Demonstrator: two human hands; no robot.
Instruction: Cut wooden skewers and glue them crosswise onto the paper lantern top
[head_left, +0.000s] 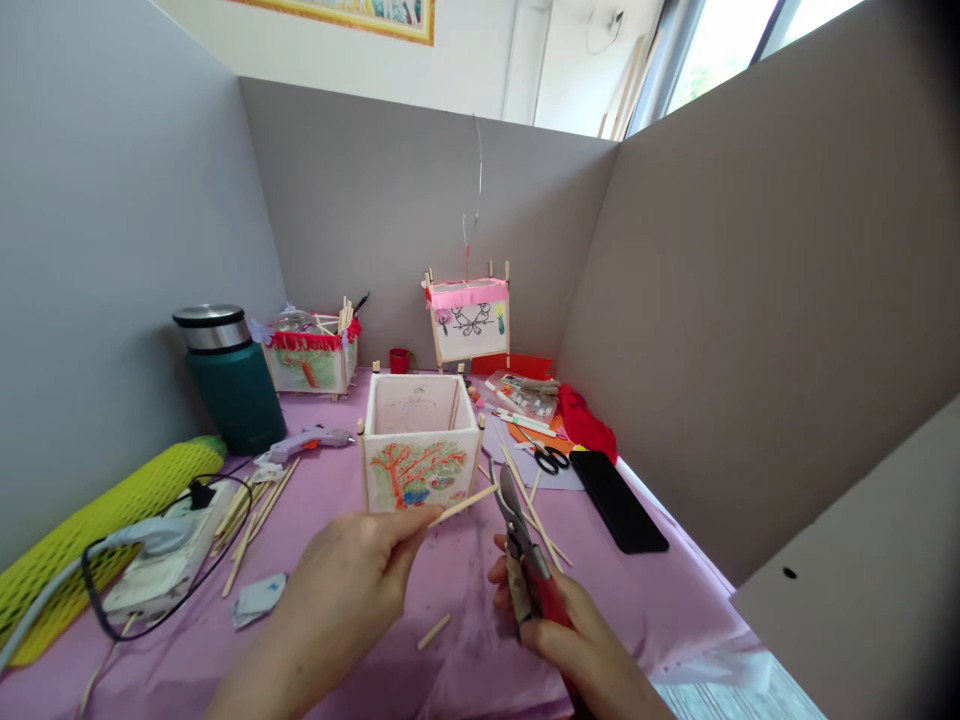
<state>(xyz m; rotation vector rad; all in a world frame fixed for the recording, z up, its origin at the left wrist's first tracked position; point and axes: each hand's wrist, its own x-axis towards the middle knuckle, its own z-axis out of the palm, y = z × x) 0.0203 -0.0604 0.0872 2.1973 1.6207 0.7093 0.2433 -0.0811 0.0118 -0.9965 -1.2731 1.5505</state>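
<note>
Between its thumb and fingers, my left hand (352,575) pinches a thin wooden stick (466,502) that points right. The stick's far end lies by the parted blades of red-handled pruning shears (517,530). My right hand (574,630) is wrapped round the handles of those shears. Just beyond my hands stands a white box lantern (420,470) with stick corner posts and an orange and green tree drawn on its front. A short cut piece of stick (434,632) lies on the purple cloth in front of me, between my hands.
On the left are a teal bottle (232,385), a glue gun (311,440), loose sticks (255,515) and a power strip (169,560) with cables. A phone (619,500) and scissors (551,458) lie right. One lantern (472,320) hangs behind; another decorated box (315,355) stands back left. Grey partitions enclose the table.
</note>
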